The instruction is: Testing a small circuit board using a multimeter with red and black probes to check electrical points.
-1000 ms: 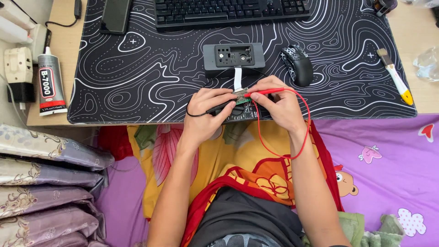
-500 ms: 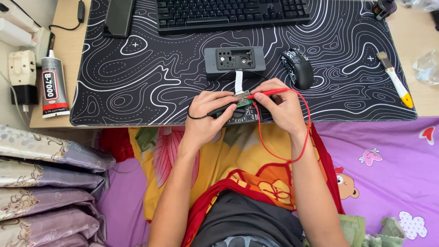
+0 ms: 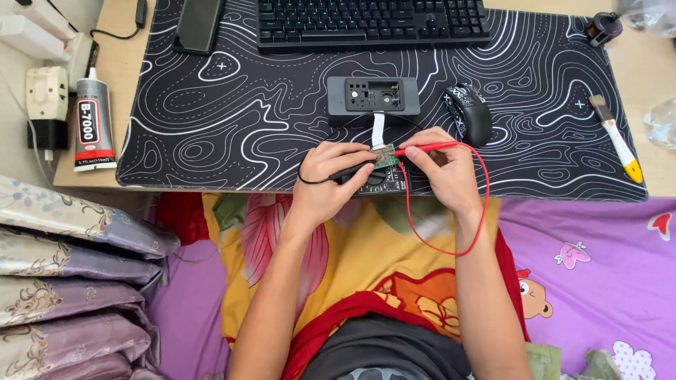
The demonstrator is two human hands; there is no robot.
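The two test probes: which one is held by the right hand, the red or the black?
The red probe, with its red lead looping past the wrist, is in the right hand. The black probe is in the left hand.

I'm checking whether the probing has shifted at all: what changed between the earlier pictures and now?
Almost nothing. The left hand keeps the black probe and the right hand keeps the red probe on the small green circuit board, in the same grips. The red lead loops as before. The grey device, mouse, keyboard and glue tube have not moved; only the camera view drifted slightly.
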